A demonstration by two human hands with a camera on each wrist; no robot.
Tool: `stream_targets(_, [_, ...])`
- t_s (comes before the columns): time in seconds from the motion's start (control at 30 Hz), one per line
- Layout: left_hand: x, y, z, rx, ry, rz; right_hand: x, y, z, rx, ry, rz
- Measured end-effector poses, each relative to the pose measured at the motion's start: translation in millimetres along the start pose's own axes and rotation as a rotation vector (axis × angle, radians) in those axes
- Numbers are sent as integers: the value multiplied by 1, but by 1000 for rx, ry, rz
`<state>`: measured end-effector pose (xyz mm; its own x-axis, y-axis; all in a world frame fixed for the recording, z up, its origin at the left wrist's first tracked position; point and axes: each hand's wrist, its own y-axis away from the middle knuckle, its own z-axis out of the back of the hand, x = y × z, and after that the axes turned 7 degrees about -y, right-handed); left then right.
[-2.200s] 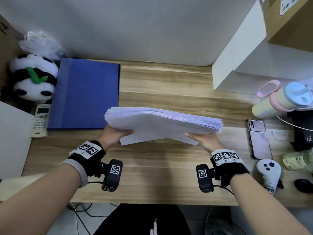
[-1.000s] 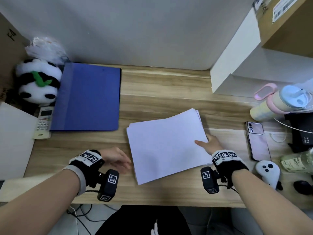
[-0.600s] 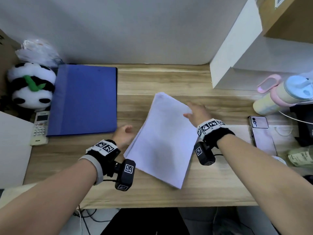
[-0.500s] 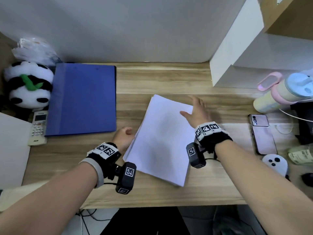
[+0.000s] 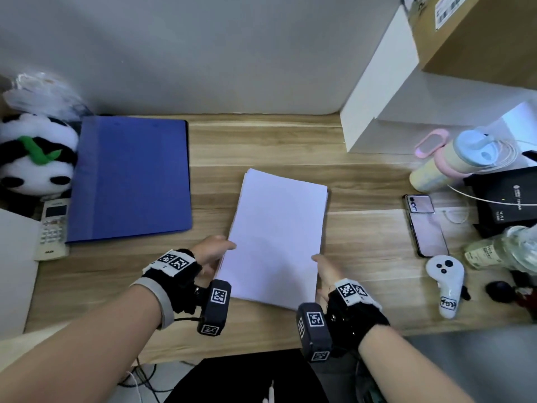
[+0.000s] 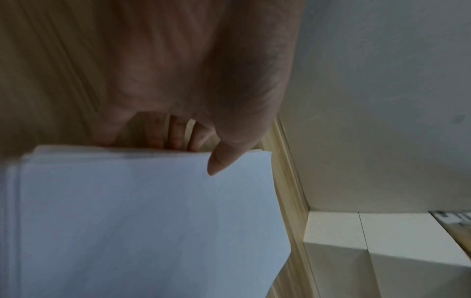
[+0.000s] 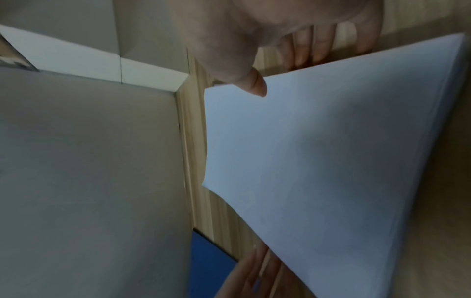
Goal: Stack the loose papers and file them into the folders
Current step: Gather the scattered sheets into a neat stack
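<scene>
A stack of white papers (image 5: 279,237) lies lengthwise on the wooden desk (image 5: 363,257), in the middle. My left hand (image 5: 215,251) grips its left edge near the front corner; the left wrist view shows the thumb (image 6: 216,165) on top of the paper stack (image 6: 153,221) and the fingers under the edge. My right hand (image 5: 325,269) grips the right edge the same way, thumb (image 7: 257,88) on the top sheet (image 7: 331,161), fingers below. A closed blue folder (image 5: 130,178) lies flat at the back left, a gap apart from the stack.
A panda plush (image 5: 35,158) and a white handset (image 5: 53,228) sit left of the folder. A white box (image 5: 377,112) stands at the back right. Along the right side are a pastel bottle (image 5: 453,161), a phone (image 5: 424,225) and a white controller (image 5: 446,280).
The stack came down from the air onto the desk and was turned from crosswise to lengthwise. My right hand drew back from its far edge; both hands now hold the near side edges.
</scene>
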<state>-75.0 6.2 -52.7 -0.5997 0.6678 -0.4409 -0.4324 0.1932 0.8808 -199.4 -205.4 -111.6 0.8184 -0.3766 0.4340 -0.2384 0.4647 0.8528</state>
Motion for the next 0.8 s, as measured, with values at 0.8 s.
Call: stream_targets(0.8, [-60,-34,25,-106,74,21,94,3,26,19,40,67])
